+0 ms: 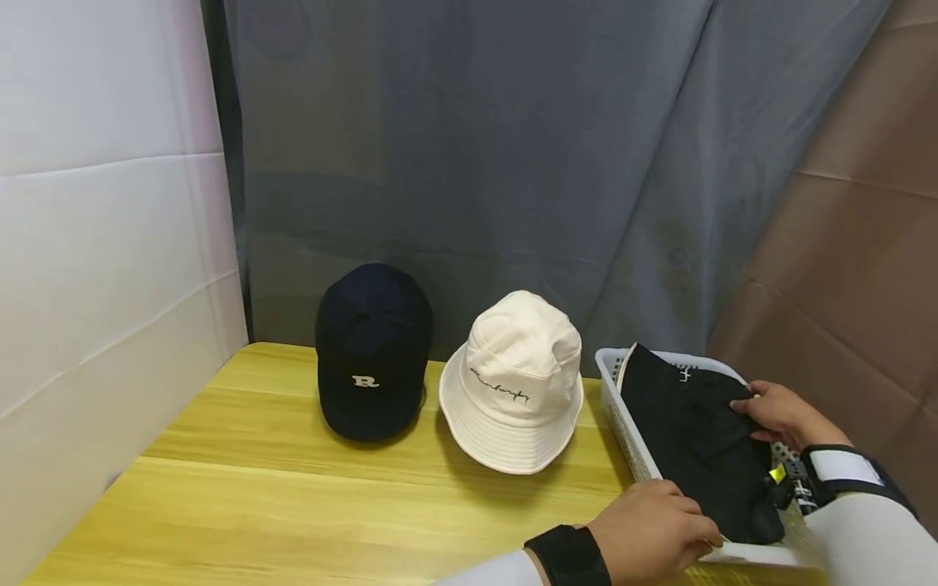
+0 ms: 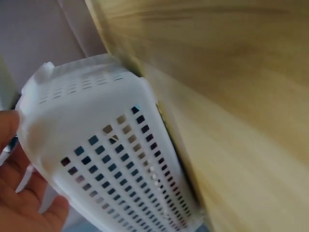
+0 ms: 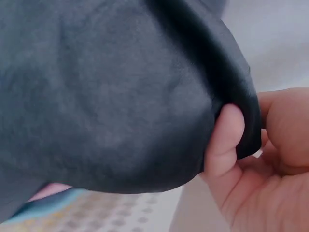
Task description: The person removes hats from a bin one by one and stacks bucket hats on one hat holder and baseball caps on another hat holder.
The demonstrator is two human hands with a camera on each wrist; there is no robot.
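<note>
Our right hand pinches the far edge of a black hat, and the right wrist view shows what the head view cannot: the thumb pressing a fold of the dark cloth against the curled fingers. Our left hand lies on the near end of that hat with its fingers curled at the cloth's edge. In the left wrist view only the palm appears, beside the white basket with its rows of holes. The hat lies in this basket, which stands at the right end of the desk. Left of it sits a cream bucket hat with thin script we cannot read, then a navy cap bearing a white "R".
</note>
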